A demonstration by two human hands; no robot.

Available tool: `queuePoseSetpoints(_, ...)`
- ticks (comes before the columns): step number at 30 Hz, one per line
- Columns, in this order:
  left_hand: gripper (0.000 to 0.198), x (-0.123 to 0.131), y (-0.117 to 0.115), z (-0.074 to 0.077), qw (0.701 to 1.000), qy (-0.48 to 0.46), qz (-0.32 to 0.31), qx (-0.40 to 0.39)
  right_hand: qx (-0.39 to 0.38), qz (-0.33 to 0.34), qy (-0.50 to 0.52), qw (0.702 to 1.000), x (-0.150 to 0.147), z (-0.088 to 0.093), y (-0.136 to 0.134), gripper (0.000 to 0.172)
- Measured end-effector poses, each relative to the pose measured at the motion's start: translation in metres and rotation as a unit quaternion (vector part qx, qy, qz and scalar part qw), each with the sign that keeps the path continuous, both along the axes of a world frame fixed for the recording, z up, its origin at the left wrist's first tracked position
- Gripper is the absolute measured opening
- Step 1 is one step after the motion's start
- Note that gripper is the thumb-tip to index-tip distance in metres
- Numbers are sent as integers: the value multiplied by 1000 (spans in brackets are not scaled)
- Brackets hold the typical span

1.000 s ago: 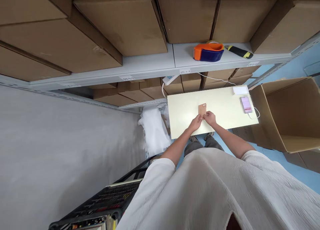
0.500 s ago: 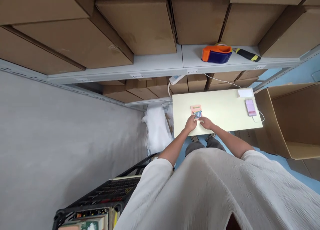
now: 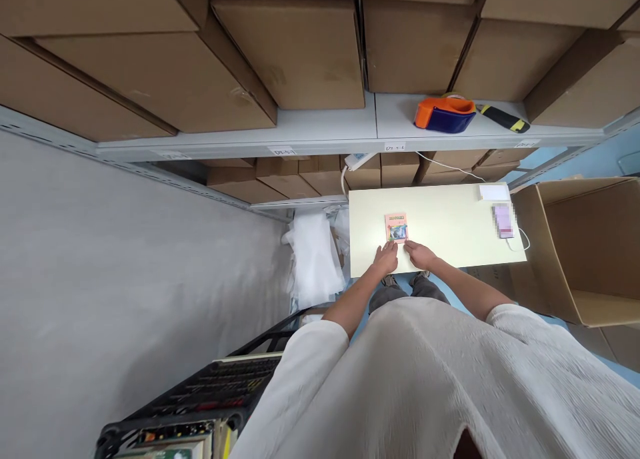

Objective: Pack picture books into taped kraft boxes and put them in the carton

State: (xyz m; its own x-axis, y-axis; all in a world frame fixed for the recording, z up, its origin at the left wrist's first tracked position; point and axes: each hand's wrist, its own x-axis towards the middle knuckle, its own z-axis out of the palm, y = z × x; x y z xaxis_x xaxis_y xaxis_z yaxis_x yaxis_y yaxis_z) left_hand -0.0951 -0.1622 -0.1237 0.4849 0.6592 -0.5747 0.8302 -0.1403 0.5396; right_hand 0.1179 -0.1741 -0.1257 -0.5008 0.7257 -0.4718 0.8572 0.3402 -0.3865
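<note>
A small pink book (image 3: 397,227) with a coloured picture on its cover lies flat on the pale yellow table (image 3: 450,246). My left hand (image 3: 385,258) rests on the table just below the book's lower left corner, fingers apart. My right hand (image 3: 419,254) lies just below the lower right corner, fingers spread, touching or nearly touching the book. Neither hand grips anything.
A phone (image 3: 503,220) on a white cable and a white pad (image 3: 493,192) sit at the table's right end. An open cardboard box (image 3: 580,246) stands to the right. An orange tape dispenser (image 3: 444,114) and a utility knife (image 3: 503,118) lie on the shelf. A black cart (image 3: 200,406) with books stands lower left.
The book was held brown side up, then turned over and laid flat with its picture cover up. Both hands have let go and drawn back slightly toward me.
</note>
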Motion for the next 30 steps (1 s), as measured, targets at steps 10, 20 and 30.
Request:
queuePoseSetpoints(10, 96, -24, 18, -10, 996, 41, 81, 21, -20, 20, -13, 1000, -29, -18, 39, 89)
queuePoseSetpoints(20, 101, -76, 77, -17, 983, 59, 176, 17, -60, 1, -38, 997, -86, -24, 103, 97)
queuePoseSetpoints(30, 108, -92, 102, -30, 983, 121, 134, 29, -92, 46, -135, 985, -127, -1, 134, 107)
